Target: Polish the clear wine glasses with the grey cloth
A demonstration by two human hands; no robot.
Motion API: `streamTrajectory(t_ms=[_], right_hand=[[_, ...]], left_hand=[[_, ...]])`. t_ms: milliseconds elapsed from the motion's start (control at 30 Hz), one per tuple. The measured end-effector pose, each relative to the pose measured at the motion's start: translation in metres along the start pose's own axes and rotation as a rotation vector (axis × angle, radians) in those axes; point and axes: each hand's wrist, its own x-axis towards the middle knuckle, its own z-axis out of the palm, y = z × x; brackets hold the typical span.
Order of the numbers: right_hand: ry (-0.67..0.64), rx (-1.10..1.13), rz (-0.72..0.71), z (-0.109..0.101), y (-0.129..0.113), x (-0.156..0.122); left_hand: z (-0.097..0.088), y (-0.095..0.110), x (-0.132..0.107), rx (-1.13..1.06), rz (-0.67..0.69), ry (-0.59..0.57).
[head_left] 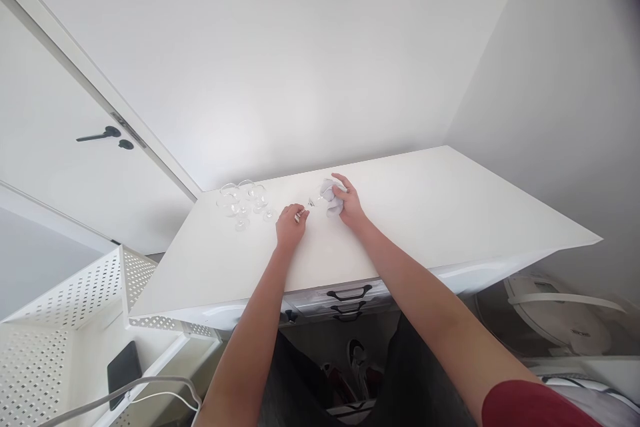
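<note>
Over the white cabinet top (pixel 400 207), my left hand (pixel 291 225) has its fingers closed on the foot end of a clear stemmed glass (pixel 311 202). My right hand (pixel 351 201) grips a crumpled whitish cloth (pixel 330 195) around the glass's other end, thumb and index finger spread over it. Cloth and fingers hide most of the bowl. To the left of my hands, several clear stemmed glasses (pixel 242 203) stand grouped near the back edge.
A white wall rises behind the cabinet. At left are a door with a black handle (pixel 100 134) and a white perforated rack (pixel 80 290) holding a dark tablet-like object (pixel 124 372). Black drawer handles (pixel 350 293) face me. A white rounded appliance (pixel 560 313) sits at lower right.
</note>
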Motion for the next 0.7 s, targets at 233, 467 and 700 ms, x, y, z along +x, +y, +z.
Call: streamTrajectory(t_ms=[233, 467, 700], right_hand=[[0.095, 0.092, 0.048, -0.002, -0.001, 0.003], [-0.315, 0.091, 0.135, 0.013, -0.011, -0.009], [-0.396, 0.03, 0.184, 0.018, -0.006, -0.01]], left_hand=[[-0.006, 0.005, -0.003, -0.177, -0.06, 0.064], [-0.003, 0.006, -0.004, -0.237, -0.011, -0.16], [-0.004, 0.005, -0.003, -0.444, -0.085, -0.222]])
